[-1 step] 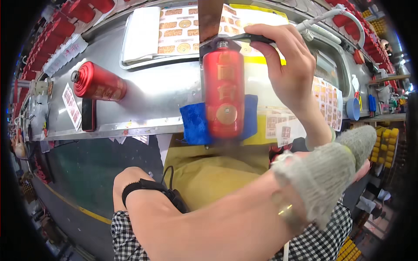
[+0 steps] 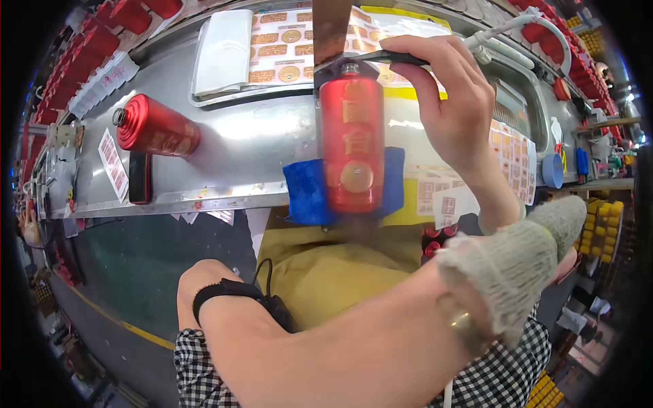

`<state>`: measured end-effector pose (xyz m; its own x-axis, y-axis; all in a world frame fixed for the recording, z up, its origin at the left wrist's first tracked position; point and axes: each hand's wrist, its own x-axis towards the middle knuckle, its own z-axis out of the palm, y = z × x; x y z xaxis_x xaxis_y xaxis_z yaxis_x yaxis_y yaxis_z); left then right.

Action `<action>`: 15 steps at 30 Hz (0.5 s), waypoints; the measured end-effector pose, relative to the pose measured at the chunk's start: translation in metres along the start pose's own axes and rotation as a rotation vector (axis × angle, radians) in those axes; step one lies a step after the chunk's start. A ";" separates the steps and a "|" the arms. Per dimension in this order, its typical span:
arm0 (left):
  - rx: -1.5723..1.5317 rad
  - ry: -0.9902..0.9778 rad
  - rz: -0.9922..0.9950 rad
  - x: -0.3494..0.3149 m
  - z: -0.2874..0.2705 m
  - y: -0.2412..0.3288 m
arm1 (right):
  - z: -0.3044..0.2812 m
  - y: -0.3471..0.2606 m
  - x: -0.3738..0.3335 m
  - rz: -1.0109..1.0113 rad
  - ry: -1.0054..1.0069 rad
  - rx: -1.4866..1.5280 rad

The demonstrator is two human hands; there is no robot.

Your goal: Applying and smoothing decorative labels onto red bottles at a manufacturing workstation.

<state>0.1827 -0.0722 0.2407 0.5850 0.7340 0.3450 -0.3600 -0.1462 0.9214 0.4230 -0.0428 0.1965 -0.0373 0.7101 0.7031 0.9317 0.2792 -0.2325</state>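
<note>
My right hand [image 2: 452, 102] pinches slim dark tweezers [image 2: 401, 56] between thumb and index finger. Their thin end points left, above the neck of a red bottle [image 2: 354, 146] with gold characters and a round gold emblem. The bottle lies on its side over a blue cloth [image 2: 306, 194], neck away from me. My left forearm [image 2: 360, 333] crosses low from left to right. It ends in a grey knit sleeve [image 2: 510, 279] that covers most of my left hand. Only a little skin shows past it, so its fingers cannot be made out.
A second red bottle [image 2: 156, 126] stands on the metal bench at left, beside a dark phone [image 2: 140, 178] and a label strip [image 2: 113, 165]. Gold label sheets lie on a white tray [image 2: 211, 102] at the back. A white pipe [image 2: 507, 30] bends over the sink at right.
My left forearm and its grey sleeve have shifted slightly right, uncovering more of the small red things beside the bench. The tweezers stay near the bottle's neck.
</note>
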 end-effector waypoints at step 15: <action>-0.027 0.091 -0.010 0.056 -0.052 -0.046 | 0.030 -0.044 -0.037 -0.198 -0.414 0.116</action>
<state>0.1943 0.0100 0.2088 0.5208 0.7928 0.3167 -0.3743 -0.1213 0.9193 0.3722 -0.0617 0.1610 -0.3725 0.8275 0.4201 0.8468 0.4883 -0.2110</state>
